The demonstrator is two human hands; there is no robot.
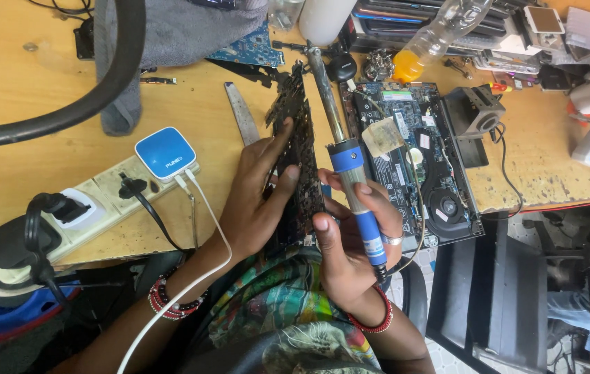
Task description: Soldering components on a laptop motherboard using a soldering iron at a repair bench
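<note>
Soldering iron held beside a dark circuit board at the table edge

The left hand (257,197) is closed around a dark circuit board (297,156) stood on edge, fingers spread along its face; the right hand (350,239) grips the blue handle of a soldering iron (347,163), whose metal shaft points away past the board's top. Judged from this, bracing the board firmly and keeping fingers low on the handle, clear of the shaft, serves best. Left of the left hand a blue-and-white square plug adapter (165,152) sits in a white power strip (94,208); right of the right hand lies an opened laptop (416,170) with a tan taped patch
</note>
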